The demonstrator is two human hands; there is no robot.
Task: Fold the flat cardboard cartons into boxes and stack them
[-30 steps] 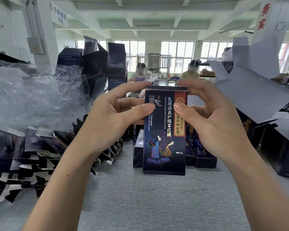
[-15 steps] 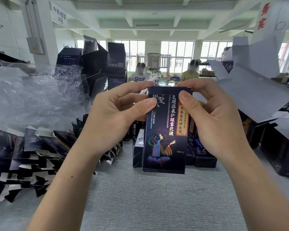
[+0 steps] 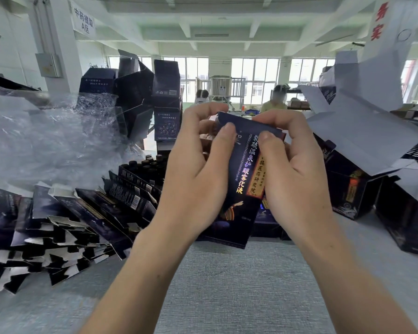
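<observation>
— Where's the carton (image 3: 243, 182)?

— Held up between both hands over the grey table (image 3: 227, 285), its lower edge just clear of the cloth. It tilts, with the top leaning left.

— What does it look like?

— Dark navy and glossy. A column of shiny gold characters runs down the front, with a red-brown strip edged in gold beside it. Lower down there's a figure with orange stripes, partly hidden by the left hand (image 3: 196, 182). The top flap is bent over.

— And the fingers?

— Both hands grip the top end. The left thumb (image 3: 227, 133) and right thumb (image 3: 266, 138) press on the front just below the flap. The other fingers curl round the back.

— The right hand (image 3: 297, 174) too?

— Yes, it's wrapped round the right edge.

— Anything nearby?

— A slumped heap of flats (image 3: 65, 227) lies on the left, and there are dark boxes (image 3: 348, 191) on the right.
</observation>
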